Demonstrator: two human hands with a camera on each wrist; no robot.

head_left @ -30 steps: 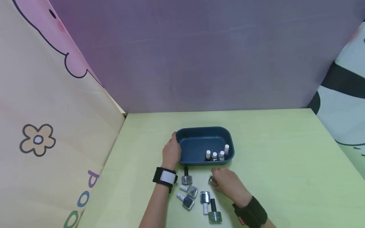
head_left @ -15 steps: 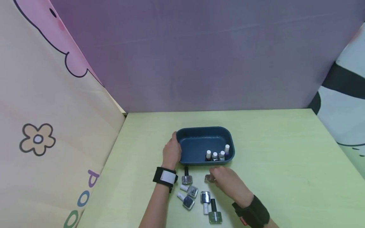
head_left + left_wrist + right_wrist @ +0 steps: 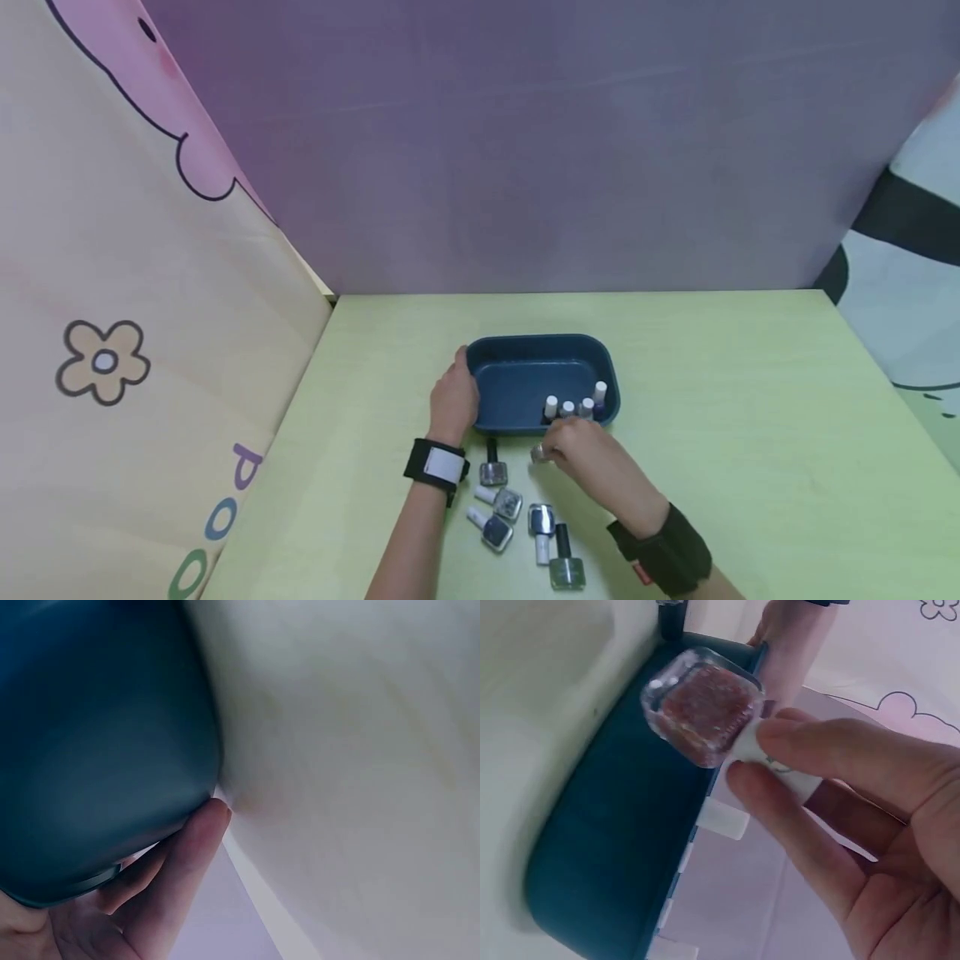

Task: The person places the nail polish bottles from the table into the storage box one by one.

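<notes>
In the head view my left hand (image 3: 453, 402) holds the left end of a dark blue tray (image 3: 525, 431). The left wrist view shows its fingers (image 3: 176, 877) along the outer wall by the rim. My right hand (image 3: 588, 454) is just in front of the tray's near wall. It pinches a nail polish bottle (image 3: 705, 705) by its white cap (image 3: 780, 765), the glass with reddish glittery contents pointing away from the fingers. Several white-capped nail polish bottles (image 3: 567, 409) stand upright in the tray's near right part.
Several bottles lie on the pale green table (image 3: 750, 400) before the tray: a black-capped one (image 3: 492, 472), two white-capped ones (image 3: 507, 503) beside it, a silvery-blue one (image 3: 541, 520) and a green one (image 3: 567, 572). A purple backdrop (image 3: 562, 167) rises behind.
My right hand has lifted the pinched bottle off the table and moved it slightly left and toward the tray. My left hand stays at the tray's end.
</notes>
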